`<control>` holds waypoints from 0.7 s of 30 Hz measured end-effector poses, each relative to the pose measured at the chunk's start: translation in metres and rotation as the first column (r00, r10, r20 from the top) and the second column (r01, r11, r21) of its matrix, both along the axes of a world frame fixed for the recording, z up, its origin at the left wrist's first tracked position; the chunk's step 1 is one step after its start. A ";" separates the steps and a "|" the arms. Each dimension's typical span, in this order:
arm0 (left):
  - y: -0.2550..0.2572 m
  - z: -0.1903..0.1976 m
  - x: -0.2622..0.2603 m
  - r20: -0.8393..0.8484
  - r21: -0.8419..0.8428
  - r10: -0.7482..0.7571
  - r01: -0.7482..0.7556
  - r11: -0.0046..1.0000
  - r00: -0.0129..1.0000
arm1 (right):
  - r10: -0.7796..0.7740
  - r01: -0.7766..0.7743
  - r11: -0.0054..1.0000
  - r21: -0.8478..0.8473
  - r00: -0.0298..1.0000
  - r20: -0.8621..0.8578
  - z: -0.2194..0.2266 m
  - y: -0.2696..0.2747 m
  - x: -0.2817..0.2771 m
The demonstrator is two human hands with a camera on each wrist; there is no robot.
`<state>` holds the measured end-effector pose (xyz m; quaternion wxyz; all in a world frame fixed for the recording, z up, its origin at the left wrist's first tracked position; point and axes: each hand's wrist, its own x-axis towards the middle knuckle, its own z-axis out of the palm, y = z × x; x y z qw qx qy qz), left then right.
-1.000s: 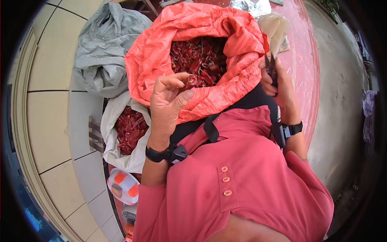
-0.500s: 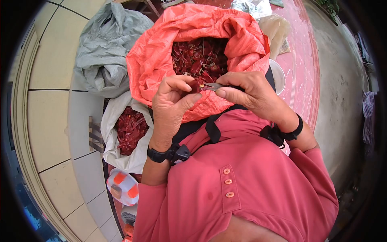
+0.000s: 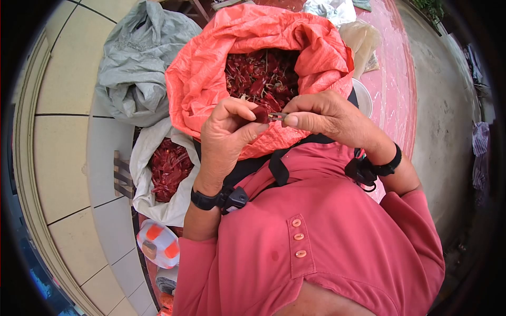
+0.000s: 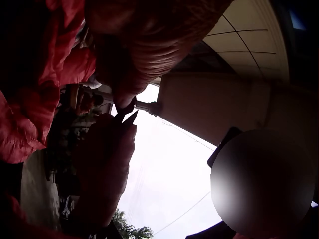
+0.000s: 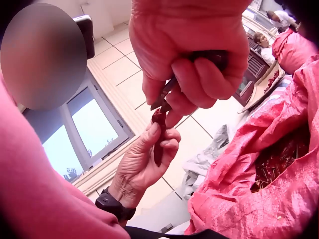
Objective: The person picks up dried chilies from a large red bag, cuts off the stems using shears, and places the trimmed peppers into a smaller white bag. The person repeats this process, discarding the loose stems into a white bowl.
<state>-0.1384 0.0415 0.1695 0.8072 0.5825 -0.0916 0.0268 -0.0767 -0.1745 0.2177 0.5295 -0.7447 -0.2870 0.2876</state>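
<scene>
My left hand [image 3: 221, 134] pinches a dark red dried pepper [image 3: 260, 114] between thumb and fingers, above the near rim of a red woven sack [image 3: 200, 68]. My right hand [image 3: 334, 118] grips small dark snips [image 3: 278, 116], their blades at the pepper's end. In the right wrist view the fingers of the right hand [image 5: 194, 64] curl round the handles of the snips [image 5: 165, 93], and the pepper [image 5: 159, 119] hangs from the left hand [image 5: 144, 162]. Dried red peppers [image 3: 258, 79] fill the sack's mouth. The left wrist view is dark, with the blades [image 4: 128, 115] in silhouette.
A white sack [image 3: 141, 174] of red pieces stands at the left, below a grey sack [image 3: 129, 79]. An orange-and-white container [image 3: 158, 245] lies nearer. Right of the red sack are a white bowl [image 3: 363, 97] and a clear bag [image 3: 358, 42]. Two people appear far back in the right wrist view.
My right hand came from the sack's right side to the left hand, bringing the snips to the pepper. The left hand stayed nearly in place, and the white bowl came into view.
</scene>
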 end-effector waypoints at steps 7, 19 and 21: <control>0.007 -0.004 0.003 -0.083 0.000 -0.056 0.056 0.998 0.995 | 0.101 -0.078 0.993 -0.091 0.955 0.279 -0.004 -0.003 0.008; 0.007 -0.007 0.002 -0.169 0.004 -0.036 0.037 0.999 0.985 | 0.117 -0.087 0.992 -0.089 0.901 0.417 -0.017 -0.004 0.008; 0.008 -0.007 0.003 -0.164 -0.007 -0.055 0.054 0.999 0.985 | 0.108 -0.099 0.994 -0.047 0.950 0.292 -0.017 -0.005 0.007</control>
